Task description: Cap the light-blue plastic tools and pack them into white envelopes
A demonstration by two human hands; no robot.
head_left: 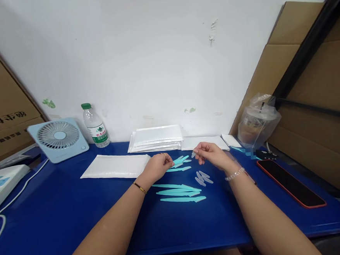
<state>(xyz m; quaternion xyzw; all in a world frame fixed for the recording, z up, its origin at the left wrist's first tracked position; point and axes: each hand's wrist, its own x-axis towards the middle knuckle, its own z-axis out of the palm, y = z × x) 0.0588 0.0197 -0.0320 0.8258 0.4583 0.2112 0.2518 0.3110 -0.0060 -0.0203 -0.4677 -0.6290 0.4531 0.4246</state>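
My left hand (161, 165) pinches a turquoise eyebrow razor (181, 160), its blade end pointing right. Close by on the right, my right hand (209, 154) has a small clear blade cap (193, 154) between thumb and finger, apart from the razor. More turquoise razors (178, 169) lie just under and behind my left hand. Nearer to me, several razors (182, 199) rest side by side with their blade ends to the right. A small group of loose translucent caps (203, 177) lies below my right hand.
Behind my left wrist lies a white padded envelope (114, 166); a stack of them (156, 139) stands by the wall. At left are a blue fan (60, 139) and a water bottle (96, 126). At right are a phone (290, 183) and a bagged drink cup (257, 123).
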